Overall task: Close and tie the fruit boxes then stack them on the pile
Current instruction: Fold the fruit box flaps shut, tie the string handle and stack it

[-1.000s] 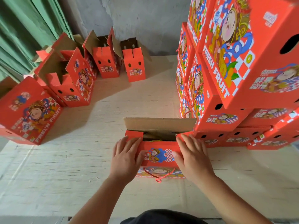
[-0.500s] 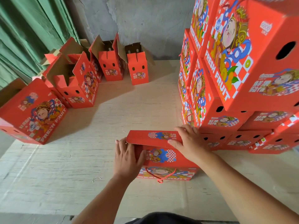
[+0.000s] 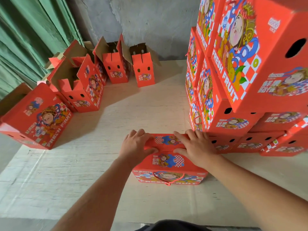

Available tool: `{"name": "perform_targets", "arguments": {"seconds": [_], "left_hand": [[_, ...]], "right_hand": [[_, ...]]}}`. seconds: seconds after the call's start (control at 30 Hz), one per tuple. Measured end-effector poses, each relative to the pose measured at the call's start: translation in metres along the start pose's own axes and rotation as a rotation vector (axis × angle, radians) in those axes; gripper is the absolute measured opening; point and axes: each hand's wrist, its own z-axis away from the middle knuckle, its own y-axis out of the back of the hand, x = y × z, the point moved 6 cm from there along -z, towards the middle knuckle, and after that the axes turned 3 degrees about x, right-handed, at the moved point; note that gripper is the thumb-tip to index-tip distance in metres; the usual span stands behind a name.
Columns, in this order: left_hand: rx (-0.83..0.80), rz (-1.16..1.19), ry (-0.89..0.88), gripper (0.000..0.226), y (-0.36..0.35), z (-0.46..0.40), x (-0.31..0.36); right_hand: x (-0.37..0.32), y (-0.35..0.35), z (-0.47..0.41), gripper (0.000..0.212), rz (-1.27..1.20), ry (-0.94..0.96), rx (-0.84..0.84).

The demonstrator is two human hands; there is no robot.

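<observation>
A red fruit box (image 3: 168, 161) with a cartoon print stands on the pale table in front of me, its top flaps folded down. A red rope handle (image 3: 168, 180) hangs on its near side. My left hand (image 3: 135, 145) lies on the left end of the top flap, fingers over the far edge and thumb at the seam. My right hand (image 3: 195, 145) presses flat on the right end, thumb at the same seam. The pile of closed boxes (image 3: 250, 72) rises directly to the right.
Several open red boxes (image 3: 116, 67) with raised flaps line the far left of the table (image 3: 83, 172) along the grey wall. A closed box (image 3: 36, 117) lies tilted at the left edge. A green curtain (image 3: 25, 39) hangs on the left.
The far flap has come down from upright to flat on the box. My left hand moved from the box's near face up onto the top, and both hands now press the flaps.
</observation>
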Motion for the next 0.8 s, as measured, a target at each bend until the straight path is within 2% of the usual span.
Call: {"name": "perform_targets", "arguments": {"seconds": [0.13, 0.27, 0.43, 0.53, 0.67, 0.8], "left_hand": [[-0.121, -0.219, -0.031, 0.075, -0.02, 0.005, 0.002], [-0.161, -0.209, -0.029, 0.077, -0.032, 0.007, 0.005], [-0.159, -0.288, -0.142, 0.08, -0.013, -0.013, 0.005], [-0.192, -0.327, -0.119, 0.086, -0.02, -0.011, 0.003], [-0.151, -0.298, -0.07, 0.089, -0.032, -0.001, 0.001], [-0.155, -0.307, -0.065, 0.09, -0.031, -0.005, 0.002]], "right_hand": [[-0.001, -0.002, 0.002, 0.09, -0.009, -0.001, 0.021], [-0.007, -0.005, 0.003, 0.092, 0.015, -0.001, -0.003], [0.001, 0.004, -0.011, 0.095, -0.008, 0.079, -0.032], [-0.001, -0.002, -0.008, 0.093, -0.025, 0.041, -0.057], [-0.001, -0.017, 0.001, 0.092, -0.034, -0.004, -0.091], [0.0, -0.022, -0.007, 0.093, -0.151, -0.009, -0.224]]}}
